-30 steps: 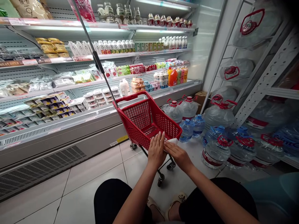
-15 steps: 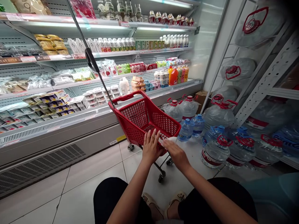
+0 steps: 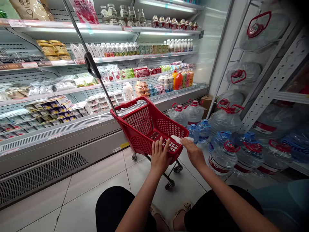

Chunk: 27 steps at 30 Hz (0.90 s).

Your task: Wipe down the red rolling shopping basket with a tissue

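A red plastic basket cart [image 3: 138, 137] on small wheels stands on the tiled floor in front of me, its long metal handle rising to the upper left. My left hand [image 3: 159, 156] rests on the near rim of the basket with its fingers spread. At the basket's right corner, my right hand [image 3: 193, 152] has its fingers closed on a white cloth or tissue [image 3: 180, 139], which lies over the rim. The bottom of the basket shows through its open top, with nothing seen in it.
A lit refrigerated shelf unit [image 3: 103, 133] with dairy packs and bottles runs behind the cart. Large water bottles [image 3: 222, 158] stand on the floor at the right, beside a white metal rack [image 3: 270, 83]. My knees are at the bottom of the view.
My right hand has moved slightly right along the rim, and more of the white cloth shows. My left hand and the cart's near end have shifted a little right.
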Motion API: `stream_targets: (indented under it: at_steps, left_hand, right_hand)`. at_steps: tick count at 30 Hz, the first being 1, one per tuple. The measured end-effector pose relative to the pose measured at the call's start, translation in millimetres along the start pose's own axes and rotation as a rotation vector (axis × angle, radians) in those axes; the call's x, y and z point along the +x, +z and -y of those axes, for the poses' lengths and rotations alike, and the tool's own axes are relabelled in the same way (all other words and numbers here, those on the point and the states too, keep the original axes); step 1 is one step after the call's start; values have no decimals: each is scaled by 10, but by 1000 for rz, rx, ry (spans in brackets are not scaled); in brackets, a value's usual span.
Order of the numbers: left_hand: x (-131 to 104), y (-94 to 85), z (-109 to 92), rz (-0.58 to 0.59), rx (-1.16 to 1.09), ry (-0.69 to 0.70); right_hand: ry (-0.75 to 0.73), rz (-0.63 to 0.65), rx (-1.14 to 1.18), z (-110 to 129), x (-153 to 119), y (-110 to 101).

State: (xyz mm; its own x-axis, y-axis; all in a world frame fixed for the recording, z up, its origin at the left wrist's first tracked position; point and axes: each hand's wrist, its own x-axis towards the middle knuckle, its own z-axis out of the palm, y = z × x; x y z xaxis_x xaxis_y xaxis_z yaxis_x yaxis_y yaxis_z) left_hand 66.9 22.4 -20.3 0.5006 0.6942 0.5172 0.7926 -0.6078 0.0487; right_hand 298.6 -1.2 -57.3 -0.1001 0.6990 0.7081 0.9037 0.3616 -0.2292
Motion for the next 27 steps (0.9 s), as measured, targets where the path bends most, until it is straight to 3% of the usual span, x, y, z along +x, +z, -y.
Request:
stream_targets:
  at_steps: [4, 6, 8, 10, 13, 16, 20, 24, 27]
  left_hand:
    - [38, 110, -150, -53, 1, -41]
    - [30, 104, -166, -48, 18, -36]
    - [8, 62, -156, -17, 31, -2]
    - [-16, 6, -147, 15, 33, 43]
    - [-30, -48, -172, 33, 45, 75]
    - [-16, -39, -226, 33, 76, 86]
    - [-3, 19, -283, 22, 115, 111]
    - [-9, 14, -302, 17, 144, 122]
    - [24, -82, -217, 47, 125, 190]
  right_hand:
    - [-114, 65, 28, 535, -195, -30]
    - [-168, 96, 44, 577, -243, -81]
    - [-221, 115, 53, 387, -222, -134]
    - [-230, 120, 49, 34, -138, -171]
    - [-136, 108, 3, -504, 30, -180]
    - [-60, 85, -54, -718, 100, -170]
    - [-60, 47, -119, -394, -83, -226]
    - [-204, 102, -83, 72, -331, -388]
    - [-321, 141, -40, 43, -362, -491]
